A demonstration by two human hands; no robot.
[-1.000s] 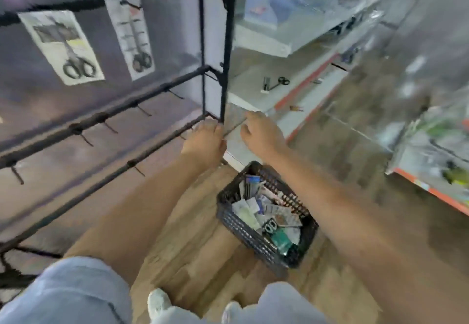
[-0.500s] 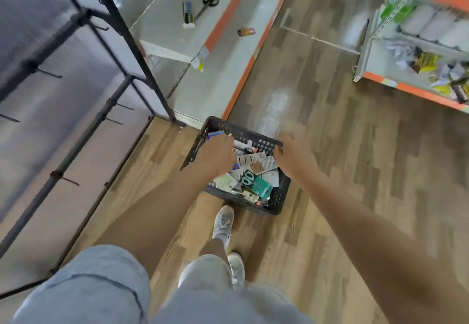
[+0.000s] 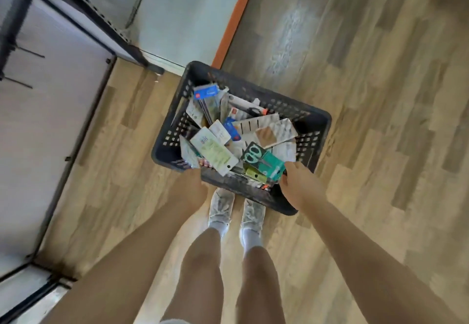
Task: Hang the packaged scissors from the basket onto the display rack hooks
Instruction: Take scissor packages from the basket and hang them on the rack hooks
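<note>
The rack (image 3: 76, 31) stands off to the left, its black bars and a few thin hooks (image 3: 28, 53) showing at the top left, well apart from both hands. On the wood floor (image 3: 380, 120), just in front of the person's shoes (image 3: 236, 209), sits the black basket (image 3: 319, 130), and it is full of packs lying every which way. Both hands are down at its near rim. The left hand (image 3: 191, 189) is at the near left corner, next to a clear pack (image 3: 189, 155) that leans on the wall there — its fingers are hidden behind the hand, so I cannot tell if it holds that pack or nothing at all. The right hand (image 3: 298, 188) is at the near right side, and its fingertips look to be touching or lightly pinching the end of the teal pack (image 3: 272, 165); the view is a bit blurry, so it may only be touching. That teal pack lies on top of the pile, with light green scissors (image 3: 251, 156) showing through it. Its long way runs from the middle of the basket down toward the right hand, with the scissor handles at the far end. So the right hand is much nearer to it than the left, and the pack's close end points right at it. I think the next step is to lift this pack up and out, then carry it left and up to a hook.
</note>
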